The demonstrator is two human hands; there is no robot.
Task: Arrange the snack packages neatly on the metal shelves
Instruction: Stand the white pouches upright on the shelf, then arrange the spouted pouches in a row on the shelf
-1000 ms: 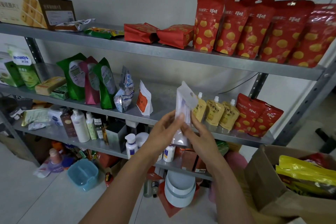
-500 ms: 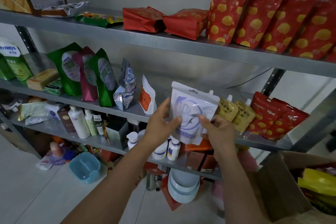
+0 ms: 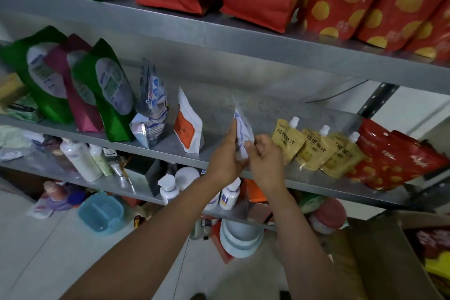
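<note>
A person's left hand (image 3: 225, 161) and right hand (image 3: 266, 161) each keep a pinching grip on a white pouch (image 3: 242, 129), held upright and edge-on over the middle shelf (image 3: 219, 114), between an orange-labelled pouch (image 3: 187, 126) and three yellow spouted pouches (image 3: 314, 148). At lower right, an open cardboard box (image 3: 379, 263) holds red and yellow packets (image 3: 438, 268).

Read the three yellow spout pouches (image 3: 316, 151) toward the right end of the middle shelf (image 3: 314, 179) – each carries black characters, 桔梗梨汁, running down its face. On the silver-blue packet (image 3: 152, 109) near the shelf's front edge you can make out "3" and "NEW". Other labels – green, pink and orange – are too blurred to read.
</note>
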